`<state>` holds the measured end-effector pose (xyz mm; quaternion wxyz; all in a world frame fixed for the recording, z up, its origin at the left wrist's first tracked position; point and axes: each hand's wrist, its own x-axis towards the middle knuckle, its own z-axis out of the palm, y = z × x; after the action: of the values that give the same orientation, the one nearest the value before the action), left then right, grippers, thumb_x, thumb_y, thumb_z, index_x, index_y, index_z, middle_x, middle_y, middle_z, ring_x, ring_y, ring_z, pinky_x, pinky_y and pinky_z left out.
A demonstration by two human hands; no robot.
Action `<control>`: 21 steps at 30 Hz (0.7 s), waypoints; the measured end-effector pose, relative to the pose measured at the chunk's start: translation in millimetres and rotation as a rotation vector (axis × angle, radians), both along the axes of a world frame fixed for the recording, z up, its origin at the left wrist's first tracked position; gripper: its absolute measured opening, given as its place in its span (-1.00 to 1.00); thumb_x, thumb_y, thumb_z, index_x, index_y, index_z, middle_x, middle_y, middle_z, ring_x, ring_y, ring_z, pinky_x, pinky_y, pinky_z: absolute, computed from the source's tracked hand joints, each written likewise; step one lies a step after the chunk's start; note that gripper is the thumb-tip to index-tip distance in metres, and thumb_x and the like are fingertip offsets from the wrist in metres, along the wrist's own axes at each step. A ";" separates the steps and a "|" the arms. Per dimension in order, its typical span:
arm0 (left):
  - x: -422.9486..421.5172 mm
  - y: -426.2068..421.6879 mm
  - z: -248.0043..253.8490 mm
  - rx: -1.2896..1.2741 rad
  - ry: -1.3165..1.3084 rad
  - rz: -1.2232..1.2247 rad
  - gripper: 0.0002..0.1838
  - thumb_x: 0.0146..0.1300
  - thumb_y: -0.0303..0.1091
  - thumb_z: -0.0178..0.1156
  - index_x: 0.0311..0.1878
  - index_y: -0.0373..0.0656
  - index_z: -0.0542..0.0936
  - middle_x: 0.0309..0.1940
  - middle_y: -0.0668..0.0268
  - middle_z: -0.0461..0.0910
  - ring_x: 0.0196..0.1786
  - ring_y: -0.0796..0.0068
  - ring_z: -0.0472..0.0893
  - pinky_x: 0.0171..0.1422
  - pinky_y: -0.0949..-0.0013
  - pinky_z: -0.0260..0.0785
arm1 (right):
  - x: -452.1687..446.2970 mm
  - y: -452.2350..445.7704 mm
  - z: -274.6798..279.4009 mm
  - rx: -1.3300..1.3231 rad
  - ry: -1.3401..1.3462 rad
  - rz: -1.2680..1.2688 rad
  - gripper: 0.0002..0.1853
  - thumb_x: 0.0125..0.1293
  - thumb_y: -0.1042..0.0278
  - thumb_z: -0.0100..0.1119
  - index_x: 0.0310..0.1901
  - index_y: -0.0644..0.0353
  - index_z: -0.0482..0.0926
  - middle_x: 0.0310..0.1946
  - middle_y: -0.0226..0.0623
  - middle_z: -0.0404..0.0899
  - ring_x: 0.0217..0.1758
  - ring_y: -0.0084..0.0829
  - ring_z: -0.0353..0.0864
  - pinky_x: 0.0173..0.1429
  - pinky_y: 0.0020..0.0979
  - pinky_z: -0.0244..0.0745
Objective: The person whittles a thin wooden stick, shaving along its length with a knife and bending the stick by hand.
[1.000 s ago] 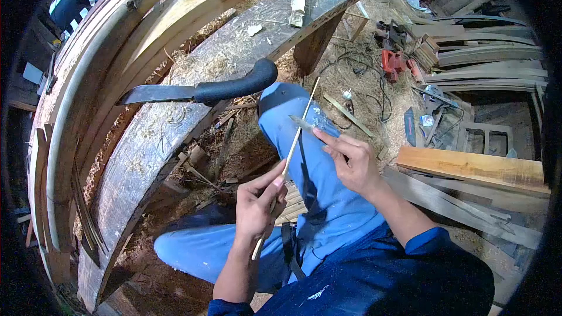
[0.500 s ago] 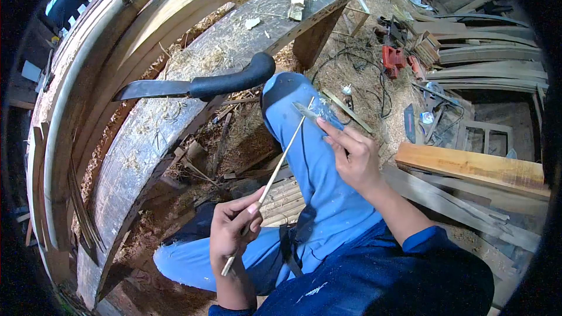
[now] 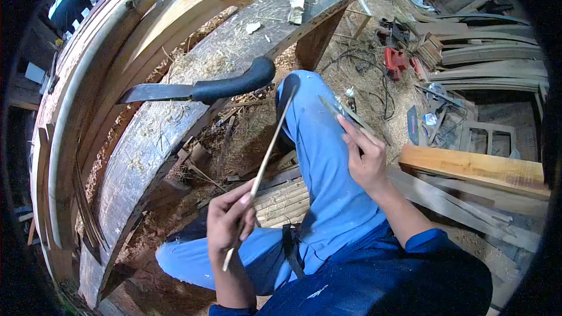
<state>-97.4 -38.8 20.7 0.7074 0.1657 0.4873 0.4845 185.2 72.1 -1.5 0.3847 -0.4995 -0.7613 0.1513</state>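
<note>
My left hand (image 3: 229,216) is closed around a thin wooden stick (image 3: 269,150), which slants up toward my raised knee. In my right hand (image 3: 366,155) is a small knife (image 3: 330,106), its narrow blade pointing up and left past my fingertips; the handle is hidden in my grip. The blade and the stick are apart, with the blade to the right over my blue trouser leg (image 3: 322,140). A large knife with a black handle (image 3: 234,83) lies across the plank bench (image 3: 140,134), beyond my left hand.
Curved timbers (image 3: 93,82) stand along the left side. Wood shavings (image 3: 202,64) litter the bench and floor. A red tool (image 3: 395,63) and its cable lie to the right, near stacked curved boards (image 3: 492,55) and an orange-brown beam (image 3: 468,165).
The small knife has come off the stick and moved right and slightly down with my right hand. The stick has tipped a little left at its upper end. My raised knee has shifted right.
</note>
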 end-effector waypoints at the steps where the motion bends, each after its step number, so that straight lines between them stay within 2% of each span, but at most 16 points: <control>1: 8.6 4.8 0.0 -0.005 0.013 -0.022 -0.60 0.43 -0.43 0.12 0.26 -0.40 0.51 -0.68 0.34 0.45 -0.80 0.67 0.29 -0.75 0.57 0.06 | -0.3 -3.5 4.9 -0.002 0.001 0.004 -0.52 0.31 0.53 0.19 0.25 -0.06 0.60 -0.39 -0.11 0.60 -0.44 -0.13 0.60 -0.34 -0.22 0.50; 3: 24.7 17.9 3.2 0.004 0.037 -0.050 -0.60 0.43 -0.37 0.16 0.25 -0.35 0.53 -0.66 0.34 0.49 -0.79 0.68 0.30 -0.74 0.56 0.03 | 1.2 -11.0 15.7 -0.174 -0.196 0.036 -0.51 0.30 0.53 0.21 0.26 -0.07 0.59 -0.44 -0.13 0.56 -0.47 -0.16 0.58 -0.37 -0.22 0.48; 5: 38.1 28.8 -5.1 0.031 0.061 -0.064 -0.62 0.45 -0.35 0.14 0.24 -0.32 0.52 -0.63 0.35 0.51 -0.77 0.69 0.31 -0.72 0.57 0.04 | -1.8 -12.6 14.3 -0.129 -0.137 0.087 -0.51 0.30 0.48 0.23 0.26 -0.13 0.59 -0.49 -0.18 0.51 -0.51 -0.17 0.56 -0.41 -0.22 0.48; 8: 57.0 48.9 -12.0 0.043 0.074 -0.024 -0.70 0.45 -0.37 0.15 0.15 -0.32 0.53 -0.58 0.32 0.55 -0.72 0.71 0.35 -0.69 0.58 0.07 | -5.9 -16.9 21.7 -0.256 -0.217 0.133 -0.53 0.33 0.35 0.23 0.27 -0.28 0.58 -0.49 -0.22 0.51 -0.53 -0.18 0.57 -0.44 -0.22 0.50; 11: 67.2 64.5 -16.2 0.048 0.091 0.028 -0.74 0.43 -0.38 0.18 0.09 -0.32 0.55 -0.57 0.31 0.55 -0.72 0.73 0.35 -0.68 0.58 0.07 | -11.2 -18.3 20.6 -0.290 -0.147 0.158 -0.52 0.32 0.35 0.24 0.27 -0.29 0.58 -0.49 -0.23 0.52 -0.53 -0.18 0.57 -0.44 -0.21 0.49; 16: 73.2 73.3 -19.2 0.084 0.143 0.080 -0.74 0.38 -0.40 0.26 0.05 -0.32 0.58 -0.62 0.36 0.53 -0.71 0.77 0.32 -0.68 0.57 0.04 | -13.7 -15.3 19.4 -0.308 -0.162 0.165 -0.51 0.30 0.37 0.26 0.26 -0.28 0.58 -0.52 -0.24 0.51 -0.52 -0.18 0.58 -0.43 -0.21 0.50; 18: 73.6 73.8 -21.3 0.096 0.152 0.085 -0.75 0.37 -0.41 0.27 0.03 -0.32 0.60 -0.64 0.38 0.51 -0.70 0.77 0.31 -0.67 0.57 0.02 | -14.3 -12.8 20.7 -0.306 -0.081 0.214 -0.45 0.22 0.61 0.23 0.26 -0.06 0.60 -0.54 -0.18 0.49 -0.54 -0.25 0.48 -0.38 -0.27 0.46; 21: 72.6 74.0 -19.4 0.091 0.196 0.095 -0.77 0.36 -0.42 0.28 0.01 -0.33 0.64 -0.67 0.42 0.47 -0.70 0.78 0.29 -0.66 0.58 0.00 | -15.7 -12.4 23.6 -0.267 -0.187 0.184 -0.44 0.21 0.60 0.23 0.25 -0.11 0.60 -0.54 -0.21 0.49 -0.55 -0.24 0.50 -0.40 -0.26 0.47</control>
<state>-24.8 35.2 1.3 0.6243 0.2206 0.5390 0.5206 169.6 59.7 22.1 0.2273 -0.4860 -0.8095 0.2385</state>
